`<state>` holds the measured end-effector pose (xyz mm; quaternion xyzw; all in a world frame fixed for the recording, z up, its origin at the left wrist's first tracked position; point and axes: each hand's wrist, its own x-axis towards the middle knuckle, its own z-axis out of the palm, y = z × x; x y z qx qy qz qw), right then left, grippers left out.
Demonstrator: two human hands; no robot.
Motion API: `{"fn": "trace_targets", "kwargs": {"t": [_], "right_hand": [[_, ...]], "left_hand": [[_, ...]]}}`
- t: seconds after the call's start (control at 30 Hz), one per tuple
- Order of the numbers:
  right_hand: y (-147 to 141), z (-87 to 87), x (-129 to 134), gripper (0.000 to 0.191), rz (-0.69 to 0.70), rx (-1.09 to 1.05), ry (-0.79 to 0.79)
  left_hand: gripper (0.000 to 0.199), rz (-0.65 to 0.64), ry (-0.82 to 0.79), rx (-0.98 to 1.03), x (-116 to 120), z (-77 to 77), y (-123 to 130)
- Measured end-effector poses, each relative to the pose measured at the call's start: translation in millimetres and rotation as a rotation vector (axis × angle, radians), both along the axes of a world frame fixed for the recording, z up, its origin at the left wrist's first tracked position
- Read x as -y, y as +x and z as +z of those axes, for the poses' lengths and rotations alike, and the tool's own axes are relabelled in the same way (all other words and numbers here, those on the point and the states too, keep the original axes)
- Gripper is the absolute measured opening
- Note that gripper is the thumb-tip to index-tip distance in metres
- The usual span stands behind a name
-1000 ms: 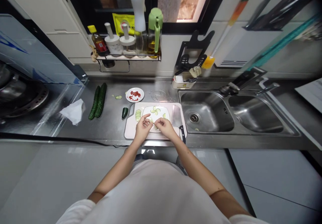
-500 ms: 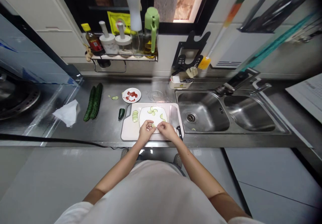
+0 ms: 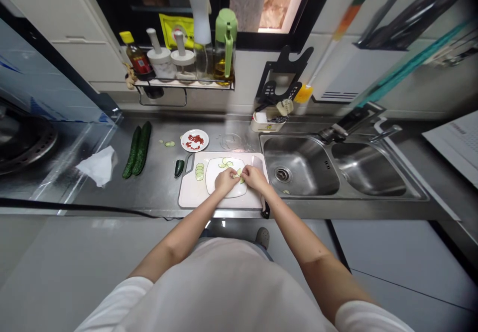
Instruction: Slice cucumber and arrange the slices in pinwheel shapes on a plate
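Over the right side of a white plate (image 3: pixel 212 175), my left hand (image 3: pixel 225 179) and my right hand (image 3: pixel 254 176) come close together, fingertips pinched on thin cucumber slices (image 3: pixel 238 173). My fingers partly cover the slices. More slices (image 3: pixel 225 163) lie fanned out at the plate's far edge. The plate rests on a pale cutting board (image 3: pixel 190 195), where a short overlapping row of cucumber slices (image 3: pixel 199 171) lies to the left. A knife (image 3: pixel 265 209) lies along the board's right side, its middle hidden by my right hand and forearm.
A cucumber end piece (image 3: pixel 179 168) lies left of the board. Behind stands a small plate (image 3: pixel 184 146) with chopped red bits. Two whole cucumbers (image 3: pixel 137 150) and a white cloth (image 3: pixel 99 166) lie further left. A double sink (image 3: pixel 302 167) is at the right.
Both hands have moved away from me and slightly right, from the plate's near edge to the slices on its right side. The knife handle now shows nearer the counter's front edge.
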<state>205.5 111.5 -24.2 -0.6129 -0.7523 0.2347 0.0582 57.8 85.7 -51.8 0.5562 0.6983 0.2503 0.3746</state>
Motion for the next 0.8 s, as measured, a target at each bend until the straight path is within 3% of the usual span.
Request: {"fn": "trace_targets", "kwargs": {"t": [0.5, 0.8], "right_hand": [[-2.1, -12.6, -12.9, 0.017, 0.012, 0.132, -0.018], [-1.6, -10.9, -11.2, 0.017, -0.018, 0.156, 0.023]], "left_hand": [[0.017, -0.058, 0.036, -0.235, -7.8, -10.2, 10.1], [0.018, -0.124, 0.110, -0.232, -3.9, -10.9, 5.0]]}}
